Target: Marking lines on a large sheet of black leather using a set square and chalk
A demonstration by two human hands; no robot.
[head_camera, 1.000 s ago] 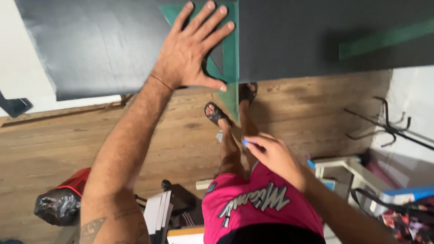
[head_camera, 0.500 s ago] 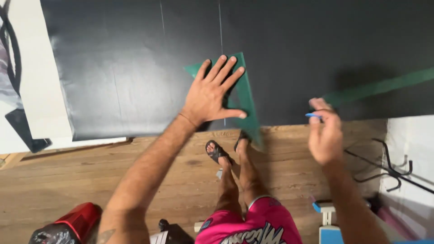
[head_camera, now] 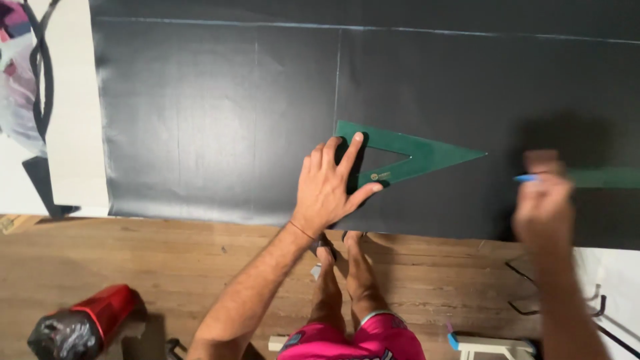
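Observation:
My left hand (head_camera: 330, 183) presses flat on a green triangular set square (head_camera: 407, 155) that lies against a large black sheet (head_camera: 220, 120). Faint chalk-like lines cross the sheet near the set square's left edge. My right hand (head_camera: 543, 207), blurred, holds a small blue marking tool (head_camera: 525, 178) just right of the triangle's pointed tip. A second green straightedge (head_camera: 603, 177) shows at the far right on the sheet.
Below is a wooden floor (head_camera: 167, 267) with my sandalled feet (head_camera: 340, 257). A red and black cylinder (head_camera: 83, 323) lies at lower left. A white stool frame (head_camera: 493, 345) and black wire racks (head_camera: 593, 310) are at lower right. A white printed panel (head_camera: 40, 100) borders the sheet's left.
The set square has turned from pointing down to pointing right under my left hand. My right hand has come up from my lap to the sheet with the blue tool.

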